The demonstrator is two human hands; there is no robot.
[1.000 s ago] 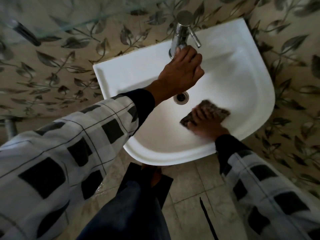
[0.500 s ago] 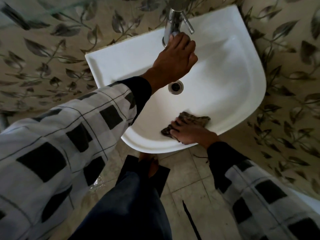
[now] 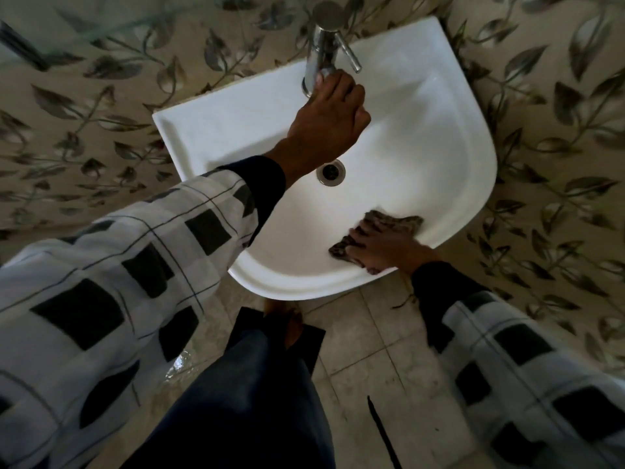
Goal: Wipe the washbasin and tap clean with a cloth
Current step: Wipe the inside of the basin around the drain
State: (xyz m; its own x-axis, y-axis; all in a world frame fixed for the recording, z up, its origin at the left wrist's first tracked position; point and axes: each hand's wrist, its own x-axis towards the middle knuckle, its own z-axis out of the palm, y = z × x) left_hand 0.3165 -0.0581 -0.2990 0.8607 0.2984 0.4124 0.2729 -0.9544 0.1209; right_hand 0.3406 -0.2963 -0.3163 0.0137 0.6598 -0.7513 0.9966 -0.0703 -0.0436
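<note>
A: From the head camera, where is the cloth?

B: The dark, patterned cloth lies inside the white washbasin, on its near right slope just within the rim. The right hand lies flat on top of it, fingers straight and spread, pressing it against the porcelain. One end of the cloth sticks out past the fingertips, and a corner shows at the hand's left side.

A: And the left hand?

B: The left hand is at the back of the basin, its fingers curled against the lower part of the chrome tap. I cannot tell whether they close round it.

A: How far apart are the two?

B: Well apart. The drain sits between them, nearer the left wrist. Both checked sleeves reach in from below.
</note>
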